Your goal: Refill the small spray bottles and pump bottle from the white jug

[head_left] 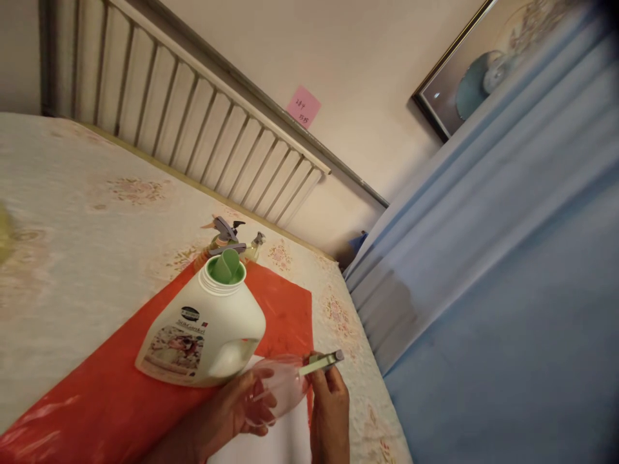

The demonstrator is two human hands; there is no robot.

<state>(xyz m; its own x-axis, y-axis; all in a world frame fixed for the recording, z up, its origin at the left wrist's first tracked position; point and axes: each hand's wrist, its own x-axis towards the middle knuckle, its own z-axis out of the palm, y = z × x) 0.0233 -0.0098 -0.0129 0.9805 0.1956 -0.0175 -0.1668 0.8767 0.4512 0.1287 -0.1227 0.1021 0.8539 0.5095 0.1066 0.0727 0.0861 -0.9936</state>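
At the bottom centre of the frame the left hand [232,412] wraps its fingers around a clear cup [278,386], holding it on its side just above a white sheet [285,444]. The right hand [331,406] pinches a slim flat tool [322,362] between thumb and fingers, with its tip against the cup's rim; what the tool is cannot be told.

The cup looks like thin, light, see-through plastic. It is probably smooth and a little slippery, and likely to flex if squeezed hard, so a gentle wrap around the body suits it better than a pinch at the rim.

Just left of and above the hands a white detergent jug [206,335] stands uncapped, its green spout [226,267] showing. It looks heavy and rigid, and its moulded handle would be the safest hold. The jug stands on a red plastic sheet [285,303] spread over the bed [72,212], and spray bottles [227,235] stand just behind it. A blue curtain [483,225] fills the right side.
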